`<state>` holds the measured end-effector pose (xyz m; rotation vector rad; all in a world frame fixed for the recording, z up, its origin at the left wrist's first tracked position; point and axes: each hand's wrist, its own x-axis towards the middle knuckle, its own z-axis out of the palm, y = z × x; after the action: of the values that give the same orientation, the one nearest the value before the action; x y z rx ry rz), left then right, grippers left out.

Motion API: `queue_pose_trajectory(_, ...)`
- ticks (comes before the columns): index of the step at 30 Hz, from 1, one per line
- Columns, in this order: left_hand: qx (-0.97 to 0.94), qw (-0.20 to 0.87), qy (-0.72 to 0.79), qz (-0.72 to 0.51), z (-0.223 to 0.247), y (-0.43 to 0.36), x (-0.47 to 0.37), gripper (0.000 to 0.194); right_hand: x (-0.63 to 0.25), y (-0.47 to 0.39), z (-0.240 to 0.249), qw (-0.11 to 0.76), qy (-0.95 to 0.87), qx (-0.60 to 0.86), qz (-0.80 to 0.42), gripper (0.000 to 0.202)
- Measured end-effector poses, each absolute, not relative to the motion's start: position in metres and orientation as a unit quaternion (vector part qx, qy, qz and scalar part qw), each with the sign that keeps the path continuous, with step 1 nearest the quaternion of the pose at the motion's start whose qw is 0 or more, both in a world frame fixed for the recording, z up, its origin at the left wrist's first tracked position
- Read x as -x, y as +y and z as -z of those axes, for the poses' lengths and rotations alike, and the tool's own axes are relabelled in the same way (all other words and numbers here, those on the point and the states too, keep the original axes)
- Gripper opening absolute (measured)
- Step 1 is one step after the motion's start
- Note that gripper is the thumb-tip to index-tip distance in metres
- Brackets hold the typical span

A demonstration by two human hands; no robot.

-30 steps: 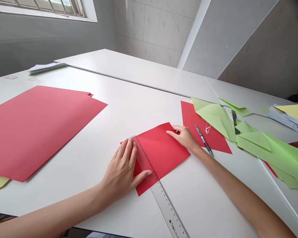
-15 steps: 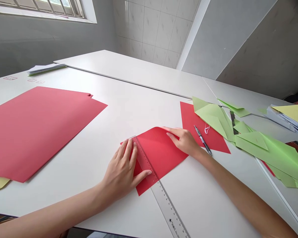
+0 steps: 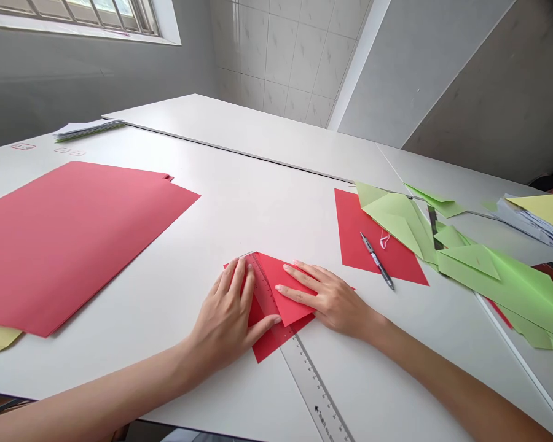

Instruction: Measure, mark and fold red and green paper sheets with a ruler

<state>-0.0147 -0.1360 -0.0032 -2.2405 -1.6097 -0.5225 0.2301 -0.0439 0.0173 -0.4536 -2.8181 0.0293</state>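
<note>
A red sheet of paper lies on the white table with its right part folded over toward the left. Across its left part runs a clear ruler, which extends toward the near table edge. My left hand lies spread on the ruler and the paper's left side, pressing both down, thumb out to the right. On the folded flap rests my right hand, fingers extended and apart, palm down. Part of the paper is hidden under both hands.
Large red sheets lie at the left. Right of my hands, a pen rests on another red sheet. Green folded papers and a paper stack are farther right. More papers lie at the back left.
My right hand has moved down and slightly left, and the paper's raised right part is now folded over beside the ruler. My left hand has stayed in place.
</note>
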Motion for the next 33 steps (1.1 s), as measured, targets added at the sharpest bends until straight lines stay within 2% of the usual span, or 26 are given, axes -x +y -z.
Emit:
queue_pose_trajectory(25, 0.788, 0.141, -0.570, 0.187, 0.0017, -0.1349, 0.0143, 0.089, -0.2338, -0.0360, -0.0174, 0.123, -0.982, 0.136, -0.054, 0.062)
queue_pose_trajectory(33, 0.789, 0.172, -0.560, 0.185, 0.0005, -0.1330, 0.0123, 0.091, -0.2350, -0.0345, -0.0174, 0.116, -0.982, 0.132, -0.064, 0.061)
